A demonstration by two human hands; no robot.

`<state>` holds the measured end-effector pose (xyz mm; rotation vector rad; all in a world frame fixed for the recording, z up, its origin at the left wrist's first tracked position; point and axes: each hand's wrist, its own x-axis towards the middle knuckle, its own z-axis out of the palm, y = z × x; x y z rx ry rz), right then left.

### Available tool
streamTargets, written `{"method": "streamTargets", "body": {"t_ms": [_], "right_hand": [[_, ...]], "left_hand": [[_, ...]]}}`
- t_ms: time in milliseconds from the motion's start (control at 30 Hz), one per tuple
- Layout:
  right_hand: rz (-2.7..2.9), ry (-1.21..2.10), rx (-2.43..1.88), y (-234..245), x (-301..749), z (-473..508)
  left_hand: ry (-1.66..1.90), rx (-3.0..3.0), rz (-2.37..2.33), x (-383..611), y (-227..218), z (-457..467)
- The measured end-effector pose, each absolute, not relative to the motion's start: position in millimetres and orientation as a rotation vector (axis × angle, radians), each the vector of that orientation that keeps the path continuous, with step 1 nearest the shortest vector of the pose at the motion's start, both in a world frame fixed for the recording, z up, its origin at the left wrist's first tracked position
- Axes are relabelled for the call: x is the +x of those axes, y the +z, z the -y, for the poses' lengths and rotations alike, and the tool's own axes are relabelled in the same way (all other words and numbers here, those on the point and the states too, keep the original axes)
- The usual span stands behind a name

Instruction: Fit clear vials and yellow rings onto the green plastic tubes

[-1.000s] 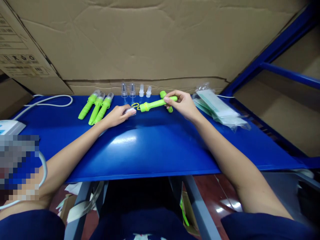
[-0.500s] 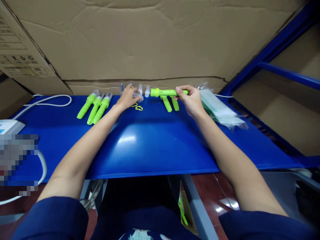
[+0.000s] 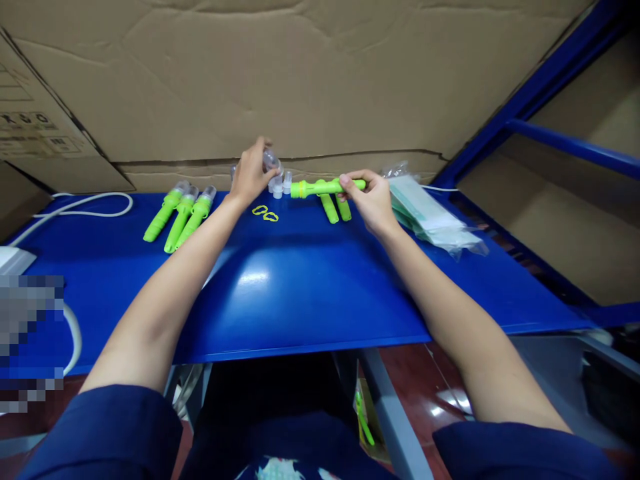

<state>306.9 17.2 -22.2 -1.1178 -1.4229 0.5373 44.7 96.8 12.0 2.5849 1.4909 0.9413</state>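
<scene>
Right hand [image 3: 369, 200] fingers pinching green tube [image 3: 325, 187], long axis lying level, open end pointing toward left hand [image 3: 250, 175]; left fingers gripping clear cap [image 3: 271, 161], lifted just above-left of tube end; both above tabletop [image 3: 300, 287].

A blurry patch [image 3: 30, 340] at 8 o'clock hides part of the white cable [image 3: 75, 337], the left hand [image 3: 250, 175] covers most of the clear cap [image 3: 271, 160], and the box [image 3: 10, 260] is cut off at 9 o'clock.
</scene>
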Motion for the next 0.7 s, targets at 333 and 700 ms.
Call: {"method": "streamTargets", "body": {"t_ms": [333,700], "right_hand": [[1.425,0.545,-1.161,-28.0,298.8,-14.8],[1.430,0.528,-1.057,-35.0,296.4,-17.4]], "left_hand": [[0.581,2.408,-1.990,16.7,18.2,-56.6],[0.319,2.983,-1.583,13.1,-5.0,-47.4]]}}
